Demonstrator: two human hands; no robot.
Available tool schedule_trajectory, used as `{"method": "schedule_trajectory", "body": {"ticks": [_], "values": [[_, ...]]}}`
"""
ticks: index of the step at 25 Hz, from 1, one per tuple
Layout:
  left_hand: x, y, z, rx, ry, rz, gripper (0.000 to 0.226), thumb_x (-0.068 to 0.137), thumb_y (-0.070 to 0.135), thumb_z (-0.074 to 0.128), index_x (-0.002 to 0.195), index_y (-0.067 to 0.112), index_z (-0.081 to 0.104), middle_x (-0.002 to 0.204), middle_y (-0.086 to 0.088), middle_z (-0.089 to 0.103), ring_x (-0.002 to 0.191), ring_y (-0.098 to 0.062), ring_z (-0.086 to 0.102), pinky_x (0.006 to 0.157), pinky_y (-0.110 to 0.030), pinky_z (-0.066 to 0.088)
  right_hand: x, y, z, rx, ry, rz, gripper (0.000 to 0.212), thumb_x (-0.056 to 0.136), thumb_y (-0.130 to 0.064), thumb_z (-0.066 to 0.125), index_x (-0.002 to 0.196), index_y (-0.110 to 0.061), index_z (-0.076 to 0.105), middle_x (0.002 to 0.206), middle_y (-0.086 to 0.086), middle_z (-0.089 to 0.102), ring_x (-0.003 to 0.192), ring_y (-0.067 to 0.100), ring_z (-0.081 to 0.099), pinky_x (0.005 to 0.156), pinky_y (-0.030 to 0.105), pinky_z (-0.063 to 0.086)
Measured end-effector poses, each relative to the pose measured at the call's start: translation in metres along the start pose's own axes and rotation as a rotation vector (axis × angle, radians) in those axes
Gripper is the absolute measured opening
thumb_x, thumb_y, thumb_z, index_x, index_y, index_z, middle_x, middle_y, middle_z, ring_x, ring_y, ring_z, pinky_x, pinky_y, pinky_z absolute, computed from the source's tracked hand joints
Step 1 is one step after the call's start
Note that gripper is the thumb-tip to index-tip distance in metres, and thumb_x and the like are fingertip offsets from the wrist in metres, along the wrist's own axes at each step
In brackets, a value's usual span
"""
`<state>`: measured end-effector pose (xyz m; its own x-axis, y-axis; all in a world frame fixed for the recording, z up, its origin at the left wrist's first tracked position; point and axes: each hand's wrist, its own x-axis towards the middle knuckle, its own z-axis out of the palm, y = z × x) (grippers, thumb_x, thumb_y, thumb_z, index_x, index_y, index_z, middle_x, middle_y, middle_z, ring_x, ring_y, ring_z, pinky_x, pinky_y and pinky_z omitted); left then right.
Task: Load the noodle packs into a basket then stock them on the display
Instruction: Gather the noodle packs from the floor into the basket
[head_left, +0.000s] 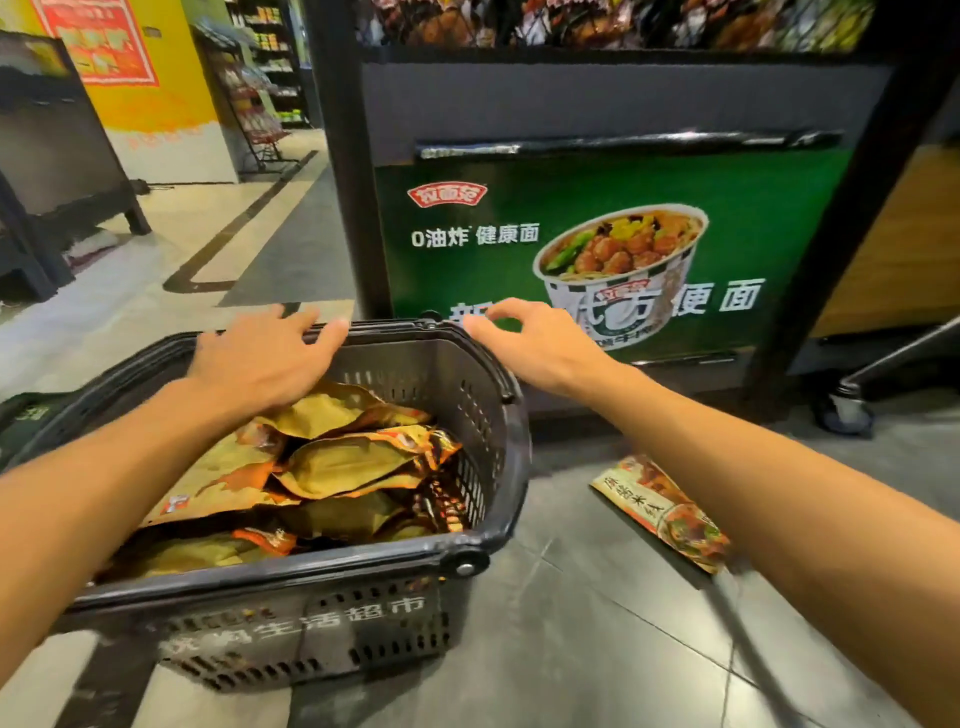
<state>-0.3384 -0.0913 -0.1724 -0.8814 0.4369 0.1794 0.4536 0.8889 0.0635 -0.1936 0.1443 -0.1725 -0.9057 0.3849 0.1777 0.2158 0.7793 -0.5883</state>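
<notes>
basket: a dark grey perforated plastic shopping basket (322, 587) is set on the grey tiled floor (597, 623), right in front of the display stand with the green noodle-bowl poster (613, 249)

noodle packs: a heap of yellow and orange foil noodle packs (332, 462) is piled inside, so loading looks pretty much done

stray pack: one more flat pack with a noodle photo (662, 512) is left on the floor just beside the basket's right side, partly hidden under the right forearm

left hand (260, 364): fingers spread wide and relaxed, laid over the far rim, nothing held

right hand (535, 345): loosely curled, hovering at the far right corner by the folded-down handles (395, 326), nothing gripped as far as can be told

key relation: the handles lie along the far rim, straight ahead of both hands, and the long axis of the basket runs left to right; the right hand is nearer the handle middle, so a lift is probably started from there

watch out: the stray pack could get forgotten
</notes>
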Motion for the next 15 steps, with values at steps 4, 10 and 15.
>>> {"method": "schedule_trajectory", "body": {"ticks": [4, 10, 15], "values": [[0.004, 0.115, -0.004, 0.013, -0.039, 0.198, 0.082, 0.092, 0.079, 0.010, 0.156, 0.033, 0.033, 0.163, -0.008, 0.033, 0.146, -0.037, 0.036, 0.116, -0.062, 0.028, -0.032, 0.073, -0.069, -0.174, 0.091, 0.128, 0.070, 0.095, -0.068, 0.045, 0.145, -0.020, 0.052, 0.148, 0.006, 0.055, 0.133, 0.028, 0.052, 0.109, 0.040, 0.042], [-0.007, 0.261, 0.035, 0.083, -0.153, 0.401, 0.078, 0.094, 0.076, 0.013, 0.158, 0.034, 0.028, 0.165, -0.007, 0.027, 0.150, -0.031, 0.029, 0.120, -0.062, 0.018, -0.087, 0.207, -0.117, -0.259, 0.158, 0.359, 0.083, 0.082, -0.079, 0.039, 0.142, -0.024, 0.053, 0.142, 0.004, 0.060, 0.128, 0.030, 0.057, 0.107, 0.049, 0.046], [-0.020, 0.348, 0.119, 0.142, -0.278, 0.487, 0.079, 0.094, 0.075, 0.010, 0.160, 0.032, 0.022, 0.167, -0.008, 0.021, 0.154, -0.026, 0.018, 0.121, -0.061, 0.011, -0.125, 0.340, -0.105, -0.293, 0.111, 0.552, 0.076, 0.088, -0.074, 0.044, 0.145, -0.025, 0.049, 0.147, 0.005, 0.055, 0.133, 0.032, 0.052, 0.109, 0.048, 0.044]]}}
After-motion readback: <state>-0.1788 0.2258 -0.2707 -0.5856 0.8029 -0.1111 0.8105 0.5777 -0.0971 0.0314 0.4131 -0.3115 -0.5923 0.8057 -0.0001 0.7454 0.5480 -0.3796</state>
